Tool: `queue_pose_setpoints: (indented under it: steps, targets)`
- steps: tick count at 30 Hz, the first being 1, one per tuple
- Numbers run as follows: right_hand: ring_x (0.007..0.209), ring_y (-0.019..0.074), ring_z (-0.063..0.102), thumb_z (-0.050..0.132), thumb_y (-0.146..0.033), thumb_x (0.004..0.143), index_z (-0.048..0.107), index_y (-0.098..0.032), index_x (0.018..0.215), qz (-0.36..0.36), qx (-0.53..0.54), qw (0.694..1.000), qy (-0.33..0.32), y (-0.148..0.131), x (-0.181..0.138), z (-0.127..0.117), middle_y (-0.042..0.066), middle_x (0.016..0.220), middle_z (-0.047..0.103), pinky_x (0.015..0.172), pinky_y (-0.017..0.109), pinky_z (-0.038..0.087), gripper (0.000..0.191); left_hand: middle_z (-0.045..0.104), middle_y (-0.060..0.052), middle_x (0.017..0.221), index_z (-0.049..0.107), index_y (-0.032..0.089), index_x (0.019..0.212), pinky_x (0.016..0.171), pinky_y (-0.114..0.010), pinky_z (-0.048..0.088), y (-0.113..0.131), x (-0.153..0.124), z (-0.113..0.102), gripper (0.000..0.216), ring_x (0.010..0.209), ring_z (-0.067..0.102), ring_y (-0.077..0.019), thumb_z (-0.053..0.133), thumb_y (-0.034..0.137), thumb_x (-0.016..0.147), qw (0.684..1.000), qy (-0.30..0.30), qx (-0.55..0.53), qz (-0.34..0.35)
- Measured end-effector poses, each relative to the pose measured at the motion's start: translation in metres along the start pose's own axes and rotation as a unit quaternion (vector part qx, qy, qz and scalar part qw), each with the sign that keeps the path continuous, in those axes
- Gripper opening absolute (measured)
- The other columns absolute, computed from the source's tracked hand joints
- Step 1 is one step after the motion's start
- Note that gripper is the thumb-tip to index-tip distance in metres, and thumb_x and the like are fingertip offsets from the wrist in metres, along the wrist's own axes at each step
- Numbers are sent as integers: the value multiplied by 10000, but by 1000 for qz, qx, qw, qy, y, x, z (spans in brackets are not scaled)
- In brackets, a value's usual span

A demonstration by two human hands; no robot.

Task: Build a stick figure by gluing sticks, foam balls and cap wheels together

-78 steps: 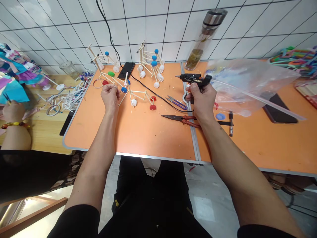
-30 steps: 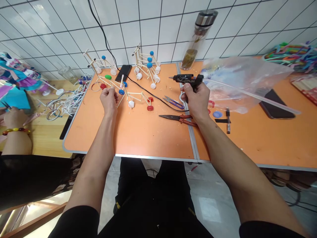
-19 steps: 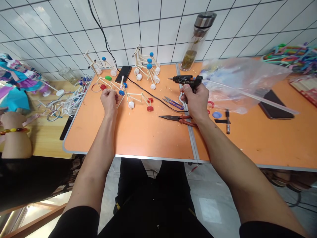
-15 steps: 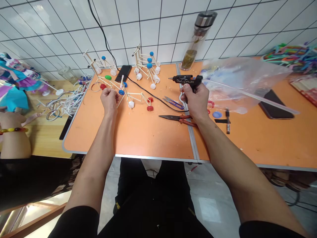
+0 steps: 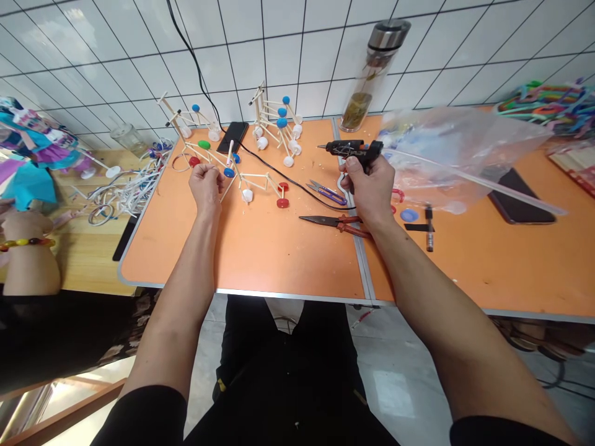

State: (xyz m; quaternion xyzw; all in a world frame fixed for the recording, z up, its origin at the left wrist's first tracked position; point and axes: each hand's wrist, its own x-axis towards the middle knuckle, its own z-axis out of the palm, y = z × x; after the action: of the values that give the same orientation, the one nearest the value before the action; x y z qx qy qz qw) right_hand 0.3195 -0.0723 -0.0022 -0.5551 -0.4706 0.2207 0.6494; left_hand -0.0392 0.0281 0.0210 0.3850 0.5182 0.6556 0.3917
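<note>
My right hand (image 5: 373, 191) is wrapped round the handle of a black hot glue gun (image 5: 346, 148), its nozzle pointing left above the table. On the left side, my left hand (image 5: 206, 186) is closed in a pinch on a stick model (image 5: 253, 179) made of thin wooden sticks with blue, red and white caps as wheels. The fingers hide the exact spot they grip. Close behind that hand, a similar stick frame with a green cap (image 5: 203, 144) stands. Another stick model (image 5: 279, 124) with blue and white caps stands near the wall.
Red-handled pliers (image 5: 332, 221) and purple snips (image 5: 328, 193) lie between my hands. A glass tea bottle (image 5: 372, 77) stands by the tiled wall. A plastic bag (image 5: 446, 148) and a phone (image 5: 523, 201) lie at right. A black cord crosses the table. A co-worker's arm (image 5: 31, 257) is at left.
</note>
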Motion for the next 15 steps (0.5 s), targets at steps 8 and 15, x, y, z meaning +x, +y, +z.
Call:
queue_pose_setpoints:
  steps: [8, 15]
  targets:
    - [619, 141, 670, 837, -879, 914, 709, -282, 1025, -4, 2, 1000, 9, -1, 0, 2, 13, 951, 802, 558, 302, 621, 621, 622, 53, 592, 510, 236, 704, 434, -191, 310, 3, -4, 0, 440, 443, 488, -65, 797, 270, 1035, 1000, -7, 7, 4]
    - [636, 149, 683, 838, -922, 889, 702, -287, 1018, 0, 5, 1000, 9, -5, -1, 2, 13, 953, 810, 576, 309, 635, 662, 625, 48, 576, 517, 233, 655, 426, -184, 293, 1, -4, -2, 314, 444, 490, -68, 728, 110, 852, 1000, -3, 18, 14]
